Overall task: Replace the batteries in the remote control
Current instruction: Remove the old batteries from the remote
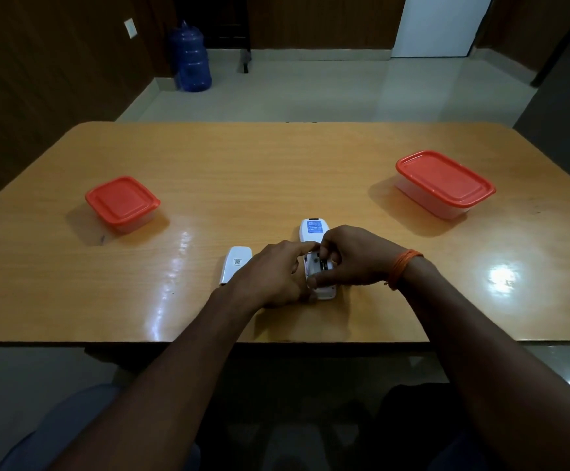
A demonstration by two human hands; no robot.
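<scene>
Both forearms reach over the table (208, 158) edge to the remote control (314, 232), lying face down between the hands with its battery bay open. Left hand (273, 277) braces its side, forefinger stretched across; right hand (348, 256) curls fingertips into the bay, seemingly pinching a battery. Just left of the left hand lies the cover (234, 266), out of the way.

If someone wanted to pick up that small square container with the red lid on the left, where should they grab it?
Probably from above, gripping the small square container with the red lid by two opposite sides just under the lid's rim. It sits upright and alone on the wooden table, so all sides are free; the overhanging rim should stop fingers slipping.
</scene>
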